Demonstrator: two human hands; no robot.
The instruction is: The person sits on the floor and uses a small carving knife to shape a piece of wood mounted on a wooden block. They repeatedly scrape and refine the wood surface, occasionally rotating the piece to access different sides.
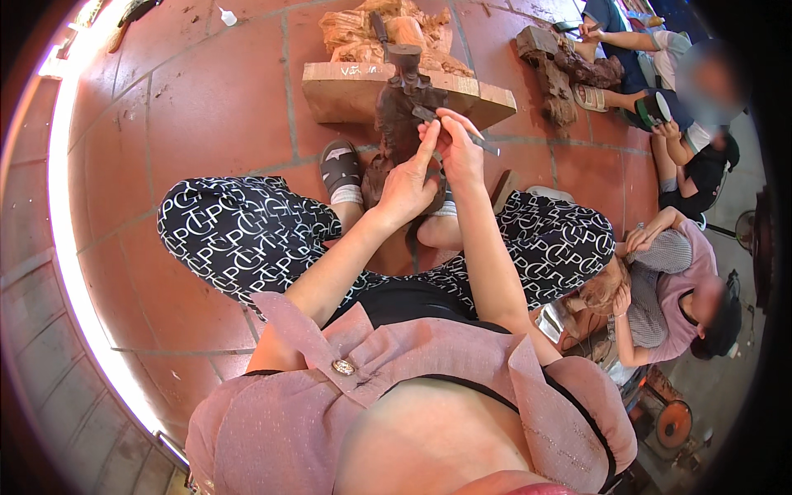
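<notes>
From where I stood, the person wore a dusty-pink blouse (272,429) flecked with fine glitter, its broad collar (396,346) falling in loose flaps. Thin black trim (417,379) followed the neckline, and an oval metallic ornament (343,367) sat on the collar. The black trousers (247,231) carried a dense white letter-like print. A dark grey shoe (340,169) bore pale shapes above a whitish sock (346,195). The left hand (408,190) and right hand (462,157) were bare.

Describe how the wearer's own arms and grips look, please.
The ungloved left-hand grip and right-hand grip show no visible jewellery. The left forearm and right forearm are bare, without visible cables or markings. Short, puffed, black-trimmed, dusty-pink fabric sleeves sit higher up.
</notes>
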